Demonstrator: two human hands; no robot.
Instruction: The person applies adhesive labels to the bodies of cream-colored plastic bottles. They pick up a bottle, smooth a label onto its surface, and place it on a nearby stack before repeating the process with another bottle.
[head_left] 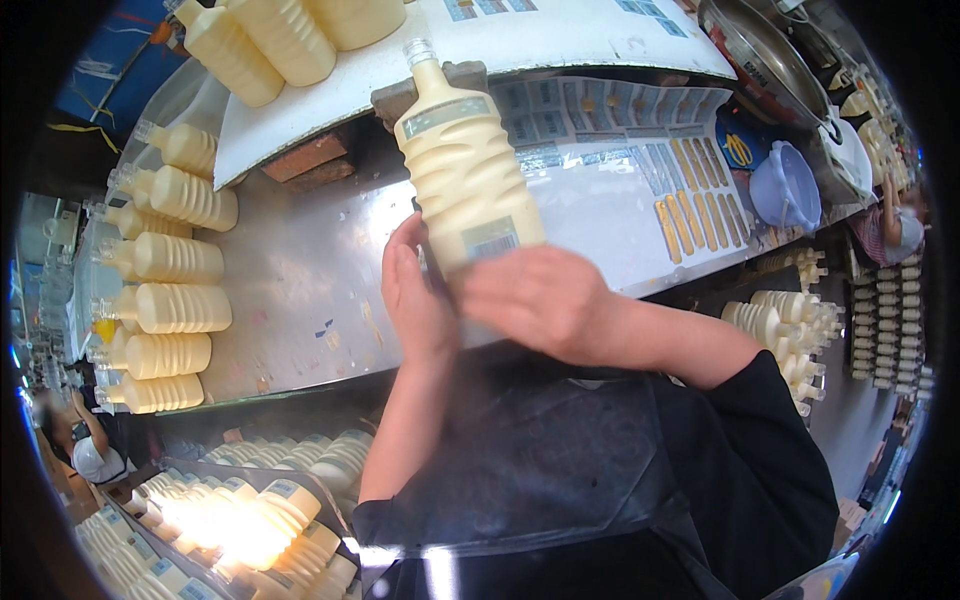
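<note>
A cream plastic bottle (465, 170) with wavy ridges and a clear threaded neck lies at the middle of the bench, its neck pointing away from me. One label (448, 115) crosses its shoulder, and another label (490, 238) sits near its base. My left hand (415, 295) is against the bottle's lower left side, fingers pointing up along it and steadying it. Over the base end is my right hand (540, 300), smeared by motion, its fingers lying across the bottle's lower edge. They partly hide the base. Behind the bottle's neck is a grey block (395, 100).
Similar bottles (180, 258) lie in a row along the left, with larger ones (285, 40) upright at the far left. Right of the bottle are label sheets (620, 110) and gold strips (690, 215). A lilac bucket (785, 185) stands at right. More bottles (250, 520) fill the lower left.
</note>
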